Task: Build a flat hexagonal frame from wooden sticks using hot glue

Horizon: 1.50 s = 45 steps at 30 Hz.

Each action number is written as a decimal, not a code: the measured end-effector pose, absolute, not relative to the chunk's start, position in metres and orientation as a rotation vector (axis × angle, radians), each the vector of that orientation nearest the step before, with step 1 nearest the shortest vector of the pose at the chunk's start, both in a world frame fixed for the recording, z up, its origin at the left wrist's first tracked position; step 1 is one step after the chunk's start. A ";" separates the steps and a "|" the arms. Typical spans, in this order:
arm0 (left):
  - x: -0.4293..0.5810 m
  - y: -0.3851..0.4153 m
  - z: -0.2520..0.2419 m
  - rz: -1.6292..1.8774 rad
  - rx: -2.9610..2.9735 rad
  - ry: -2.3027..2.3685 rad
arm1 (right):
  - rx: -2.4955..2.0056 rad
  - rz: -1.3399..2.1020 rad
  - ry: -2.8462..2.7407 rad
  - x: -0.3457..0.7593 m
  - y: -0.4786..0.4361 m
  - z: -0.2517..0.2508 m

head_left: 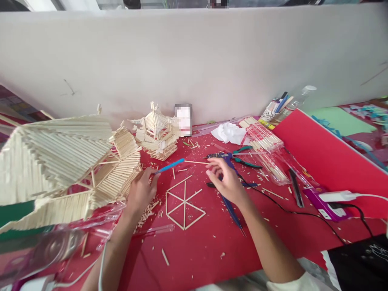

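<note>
My left hand is closed on a slim blue stick-like tool, which points up and to the right. My right hand hovers above the table with fingers curved and apart, nothing visible between them. Just beyond it lies a blue glue gun, its handle partly hidden by the hand. Between my hands, a flat hexagonal frame of thin wooden sticks with spokes lies on the red table; its upper right side is open. A loose wooden stick lies above the frame. Blue-handled pliers are partly under my right forearm.
A large stick-built roof model stands left, a small stick pavilion behind. Green-handled pliers, packs of sticks, crumpled tissue, a utility knife and a purple power strip with cables lie right. Wood scraps are scattered about.
</note>
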<state>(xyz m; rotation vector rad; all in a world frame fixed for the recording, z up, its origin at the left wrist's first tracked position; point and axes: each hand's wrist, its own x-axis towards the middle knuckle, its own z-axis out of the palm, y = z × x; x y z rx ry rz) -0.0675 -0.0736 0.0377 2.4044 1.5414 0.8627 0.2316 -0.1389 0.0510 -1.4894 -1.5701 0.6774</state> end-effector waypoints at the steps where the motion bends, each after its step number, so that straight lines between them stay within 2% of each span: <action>1: -0.068 -0.073 0.038 0.805 2.487 1.617 | -1.559 0.617 -1.614 0.240 -0.140 0.053; 6: -0.063 -0.079 0.036 0.560 2.739 1.752 | -1.877 0.440 -1.989 0.264 -0.163 0.060; 11: -0.052 -0.085 0.037 0.493 2.735 1.674 | -2.093 0.153 -2.115 0.268 -0.197 0.043; 16: -0.027 -0.089 0.034 0.390 2.714 1.360 | -2.171 -0.072 -2.157 0.265 -0.211 0.021; 23: -0.004 -0.087 0.022 0.283 2.650 1.350 | -2.205 -0.139 -2.189 0.261 -0.206 0.023; 28: -0.001 -0.088 0.013 0.291 2.675 1.381 | -2.166 0.074 -2.066 0.265 -0.211 0.027; 37: -0.010 -0.086 -0.003 0.491 2.625 1.333 | -1.884 0.872 -1.886 0.250 -0.205 0.050; 45: -0.013 -0.084 -0.005 0.525 2.579 1.310 | -1.822 1.002 -1.937 0.227 -0.176 0.047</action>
